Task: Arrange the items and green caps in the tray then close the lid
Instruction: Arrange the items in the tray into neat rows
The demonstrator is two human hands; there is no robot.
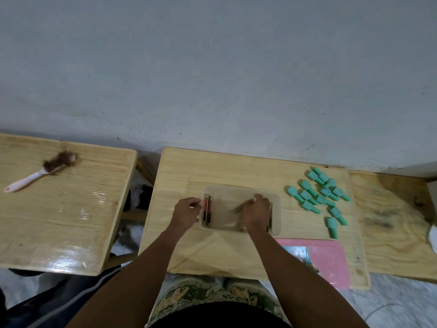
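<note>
A clear plastic tray (230,191) sits in the middle of the wooden table (189,166). Two flat red-and-black items (208,210) stand on edge against its left wall. My left hand (186,213) rests at the tray's left rim, fingers curled on the edge. My right hand (256,213) is inside the tray on its right side, closed over thin brownish items that are blurred and partly hidden. Several green caps (319,195) lie scattered on the table right of the tray. The pink lid (328,259) lies flat at the table's front right.
A second wooden table (59,209) at the left holds a pink-handled brush (40,172) with brown bristles. Another wooden surface (397,221) adjoins at the right, with a white object (432,235) at the frame edge. A grey wall runs behind. My lap lies below the table's front edge.
</note>
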